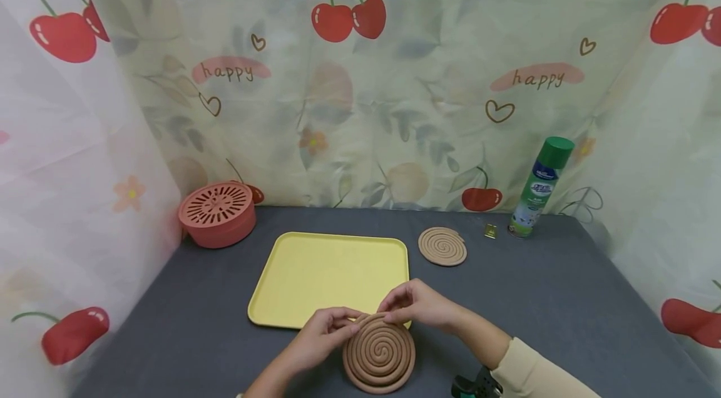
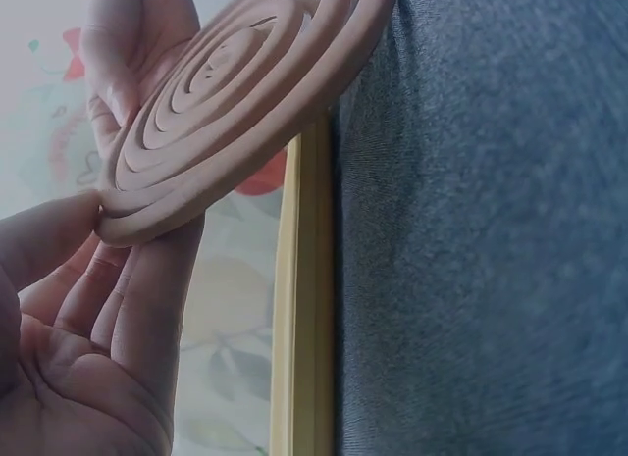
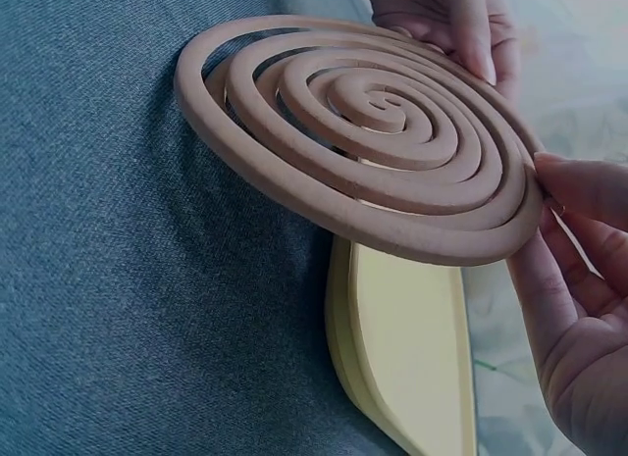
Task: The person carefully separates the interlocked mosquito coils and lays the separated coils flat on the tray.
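Held coil: From my end I saw the brown spiral coil [image 1: 379, 353] raised off the dark cloth [image 1: 186, 323], just in front of the near right corner of the yellow tray [image 1: 327, 273].
Left hand: The left hand [image 1: 322, 336] pinched the rim on the tray side, thumb above and fingers beneath.
Right hand: The right hand [image 1: 418, 305] pinched that same edge, near the left.
Snap risk: I judged the thin turns brittle; an uneven pull between the two pinches could have cracked the outer one.
Sag risk: With only the tray-side rim gripped, the opposite side could have drooped under its own weight.
Right of tray: A second coil [image 1: 442, 246] lay near the far corner; farther out stood a green spray can [image 1: 537, 191].
Left of tray: A red slotted box [image 1: 218, 215] sat past the far corner.
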The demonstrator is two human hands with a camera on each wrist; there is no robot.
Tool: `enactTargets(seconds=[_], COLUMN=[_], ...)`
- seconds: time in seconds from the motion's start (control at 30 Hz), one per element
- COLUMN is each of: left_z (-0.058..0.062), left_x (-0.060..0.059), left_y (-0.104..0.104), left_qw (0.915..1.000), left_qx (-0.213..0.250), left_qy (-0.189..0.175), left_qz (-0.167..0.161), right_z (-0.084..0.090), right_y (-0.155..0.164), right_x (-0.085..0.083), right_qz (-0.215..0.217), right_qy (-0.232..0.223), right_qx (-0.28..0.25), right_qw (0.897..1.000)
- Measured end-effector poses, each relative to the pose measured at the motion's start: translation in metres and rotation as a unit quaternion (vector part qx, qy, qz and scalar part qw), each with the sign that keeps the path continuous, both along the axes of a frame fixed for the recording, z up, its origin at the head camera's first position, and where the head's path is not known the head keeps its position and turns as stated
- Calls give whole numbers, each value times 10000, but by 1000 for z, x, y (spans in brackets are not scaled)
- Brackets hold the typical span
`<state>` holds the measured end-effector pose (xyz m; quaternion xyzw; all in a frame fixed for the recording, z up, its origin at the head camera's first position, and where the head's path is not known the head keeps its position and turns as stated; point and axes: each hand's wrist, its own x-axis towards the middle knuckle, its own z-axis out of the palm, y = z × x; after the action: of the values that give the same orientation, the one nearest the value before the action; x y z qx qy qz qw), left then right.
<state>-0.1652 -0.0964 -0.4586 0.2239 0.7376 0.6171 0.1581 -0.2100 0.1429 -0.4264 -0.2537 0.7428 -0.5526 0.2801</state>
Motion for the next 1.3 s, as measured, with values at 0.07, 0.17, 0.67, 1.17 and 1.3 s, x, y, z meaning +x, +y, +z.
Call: enactTargets(seconds=[0.07,0.17,0.67,1.17,1.3], left_z=[-1,-3,-5,-5,-4], left_x=[-1,-1,-1,-2,-2], left_y=[-1,-1,0,1,1], left_qw=[10000,10000,9996,9993,9992], left_qx=[-4,-18,145,101,124], left_qy=[-12,27,-214,-313,-346], left_qz=[-19,-12,145,157,163], right_z=[1,1,5,10,12], right_y=[0,0,0,-1,0], right_x=[1,2,8,10,10], right_qz=[10,56,97,47,109], right_qy=[37,173,875,1118,1067], right_qx=[-6,-4,-98,223,367], right_qw=[10000,9998,9961,9935,9936])
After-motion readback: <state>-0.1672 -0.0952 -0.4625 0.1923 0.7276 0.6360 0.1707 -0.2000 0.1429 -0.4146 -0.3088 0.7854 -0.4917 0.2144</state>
